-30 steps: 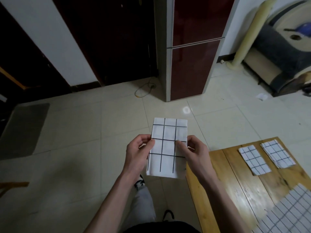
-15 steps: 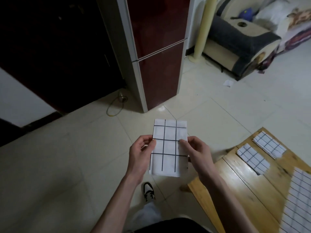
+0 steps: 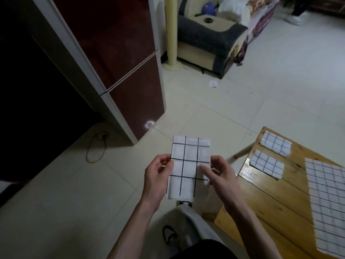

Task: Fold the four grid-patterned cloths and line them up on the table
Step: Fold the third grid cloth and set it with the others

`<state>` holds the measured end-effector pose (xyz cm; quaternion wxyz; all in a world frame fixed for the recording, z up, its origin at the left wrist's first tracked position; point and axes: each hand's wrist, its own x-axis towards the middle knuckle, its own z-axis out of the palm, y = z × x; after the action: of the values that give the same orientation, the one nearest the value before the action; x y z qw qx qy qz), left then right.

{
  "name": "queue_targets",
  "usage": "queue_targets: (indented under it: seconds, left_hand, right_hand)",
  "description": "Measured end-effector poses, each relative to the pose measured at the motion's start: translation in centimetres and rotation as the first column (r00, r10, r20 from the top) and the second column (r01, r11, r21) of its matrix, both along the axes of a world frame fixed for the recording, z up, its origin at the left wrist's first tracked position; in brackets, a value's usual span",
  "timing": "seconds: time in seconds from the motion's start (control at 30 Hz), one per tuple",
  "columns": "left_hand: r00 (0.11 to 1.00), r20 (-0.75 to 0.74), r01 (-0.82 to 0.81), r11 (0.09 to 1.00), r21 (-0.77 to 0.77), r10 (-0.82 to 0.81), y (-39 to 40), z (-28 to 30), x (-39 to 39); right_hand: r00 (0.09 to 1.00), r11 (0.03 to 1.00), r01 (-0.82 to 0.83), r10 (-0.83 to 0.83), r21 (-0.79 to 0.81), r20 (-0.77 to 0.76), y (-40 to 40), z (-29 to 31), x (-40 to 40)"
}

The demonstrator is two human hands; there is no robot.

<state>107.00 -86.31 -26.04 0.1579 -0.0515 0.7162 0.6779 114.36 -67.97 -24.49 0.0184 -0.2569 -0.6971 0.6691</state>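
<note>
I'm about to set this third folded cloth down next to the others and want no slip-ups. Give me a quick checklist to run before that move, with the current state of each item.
1. Held cloth folded to a compact rectangle: ok.
2. Both hands gripping it, left hand at its left edge, right hand at its right: ok.
3. Two folded cloths already lying side by side on the table: ok.
4. Bare wood near that row for a third: ok.
5. Held cloth over the table: not ok, it is above the floor.
6. Fourth cloth folded: not ok, it lies spread flat.
</note>
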Motion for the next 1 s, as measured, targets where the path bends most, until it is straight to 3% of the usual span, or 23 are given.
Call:
queue_targets:
  seconds: [0.6, 1.0]
  left_hand:
    - [0.908, 0.062, 0.419, 0.905, -0.071, -0.415, 19.2, -1.0, -18.4]
    - [0.715, 0.085, 0.699, 0.712, -0.068, -0.694, 32.4, -1.6, -21.9]
  right_hand:
    - [0.901, 0.899, 0.433, -0.433, -0.061, 0.028, 14.9, -3.1, -11.0]
    - [0.668, 0.666, 0.744, -0.743, -0.045, 0.039, 21.7, -3.8, -11.2]
